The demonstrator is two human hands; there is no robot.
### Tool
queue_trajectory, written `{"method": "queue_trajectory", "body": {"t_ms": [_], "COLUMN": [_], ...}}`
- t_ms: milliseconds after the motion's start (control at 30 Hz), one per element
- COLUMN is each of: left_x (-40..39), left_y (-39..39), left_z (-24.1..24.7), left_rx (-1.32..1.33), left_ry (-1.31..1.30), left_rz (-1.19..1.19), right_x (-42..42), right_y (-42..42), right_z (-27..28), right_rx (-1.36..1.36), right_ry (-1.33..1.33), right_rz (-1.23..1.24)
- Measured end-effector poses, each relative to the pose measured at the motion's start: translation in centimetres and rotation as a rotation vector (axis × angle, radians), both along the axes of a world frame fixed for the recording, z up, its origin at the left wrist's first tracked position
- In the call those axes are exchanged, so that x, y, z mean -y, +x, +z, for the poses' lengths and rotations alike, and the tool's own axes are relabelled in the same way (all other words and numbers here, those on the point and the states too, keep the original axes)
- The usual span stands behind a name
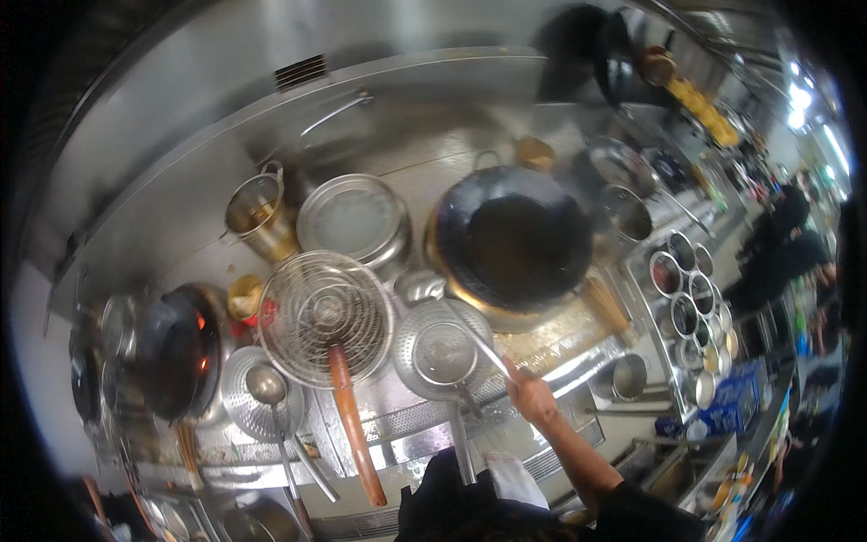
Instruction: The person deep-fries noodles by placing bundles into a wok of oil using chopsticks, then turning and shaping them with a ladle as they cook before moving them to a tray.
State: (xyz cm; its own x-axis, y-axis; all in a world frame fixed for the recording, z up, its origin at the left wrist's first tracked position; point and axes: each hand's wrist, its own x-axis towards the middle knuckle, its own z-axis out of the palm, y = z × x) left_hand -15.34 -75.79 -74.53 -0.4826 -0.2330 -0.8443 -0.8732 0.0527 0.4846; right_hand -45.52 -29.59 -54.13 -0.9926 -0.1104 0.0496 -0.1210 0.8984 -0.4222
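My right hand (pixel 532 396) grips the handle of a metal ladle (pixel 420 288). The ladle's bowl hangs between a large dark wok (pixel 518 237) and a lidless steel pot of cloudy liquid (pixel 349 215). Just under its handle lies a perforated metal strainer (pixel 443 379), its own handle pointing towards me. To the left of that strainer is a wide wire skimmer (pixel 327 308) with a wooden handle. My left hand is out of view. A white cloth (pixel 515 480) hangs near my body.
Flames show at a dark wok (pixel 169 356) on the left. Another perforated strainer (pixel 261 400) carries a second ladle (pixel 266 385). A bamboo brush (pixel 606 305) lies right of the large wok, near a rack of several seasoning containers (pixel 684 315). A tall metal container (pixel 261 220) stands behind.
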Motion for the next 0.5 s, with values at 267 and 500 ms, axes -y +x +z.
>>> {"method": "queue_trajectory", "body": {"t_ms": [267,500], "left_x": [0.2,-12.7], "left_y": [-26.3,-38.9], "left_z": [3.8,10.9], "left_rx": [-0.533,-0.887], "left_ry": [-0.137,-0.148], "left_rz": [-0.308,-0.568], "right_x": [-0.4,0.3], "right_y": [4.8,10.1], "right_z": [-12.2,-10.5], "right_rx": [0.214,0.124], "right_ry": [-0.055,0.168], "right_rz": [-0.054,-0.357]}}
